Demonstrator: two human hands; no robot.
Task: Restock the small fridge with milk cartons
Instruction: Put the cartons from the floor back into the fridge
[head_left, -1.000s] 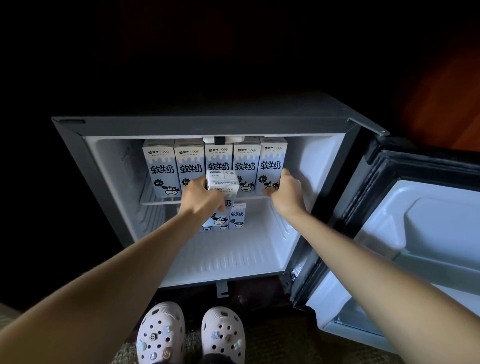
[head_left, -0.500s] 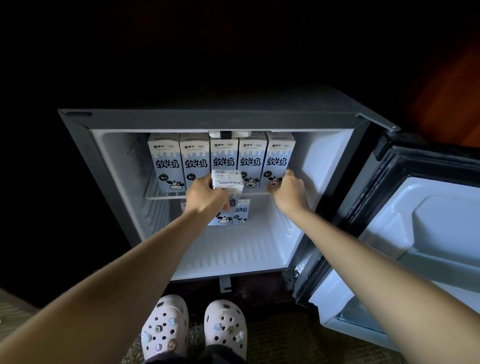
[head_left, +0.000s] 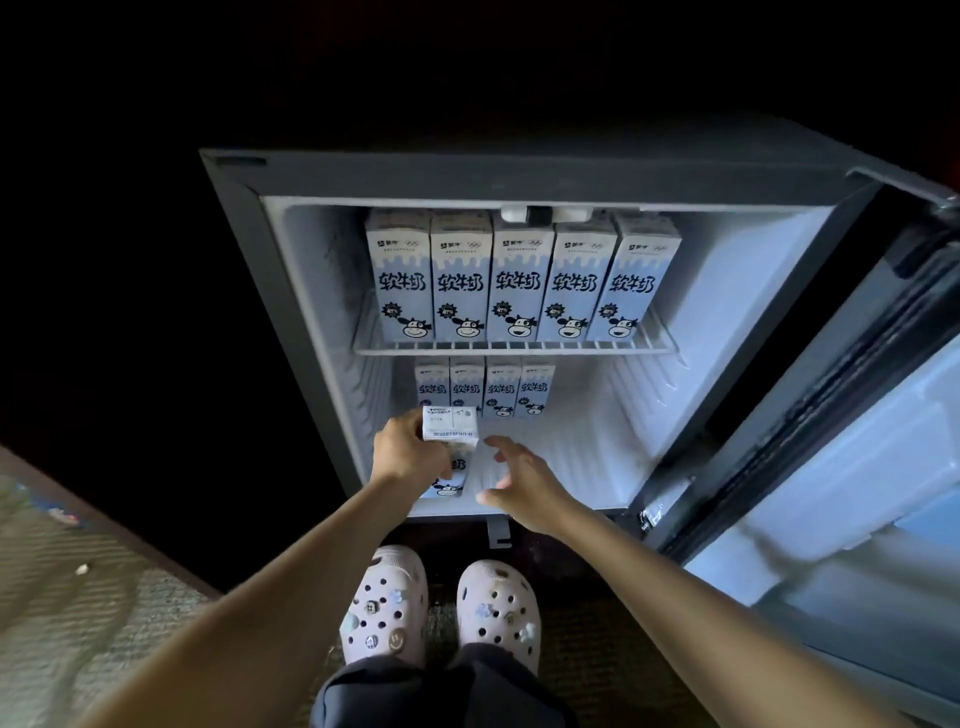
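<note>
- Left hand (head_left: 410, 460): fingers wrapped round a milk carton (head_left: 450, 428), held upright at the front of the lower compartment, top face towards the camera. Whether its base touches the fridge floor cannot be told.
- Right hand (head_left: 527, 486): holds nothing, fingers spread and relaxed, just beside the held carton on its right, over the front edge of the compartment.
- Fridge floor (head_left: 571, 457): white, ribbed. A row of four cartons (head_left: 501, 392) stands upright along the back, cow print facing out.
- Wire shelf (head_left: 514, 346) above: a row of five cartons (head_left: 519, 280) stands upright side by side, filling the middle, with gaps at both side walls.
- Small fridge (head_left: 467, 174): dark grey casing, white lit interior. Its door (head_left: 857, 467) is swung open to the right, showing a pale inner liner.
- Below the fridge: two pale clogs (head_left: 387, 603) with charms on a dark carpeted floor (head_left: 597, 649).
- Lower left: a pale textured surface (head_left: 78, 597), kind unclear. Rest of the room is dark.
</note>
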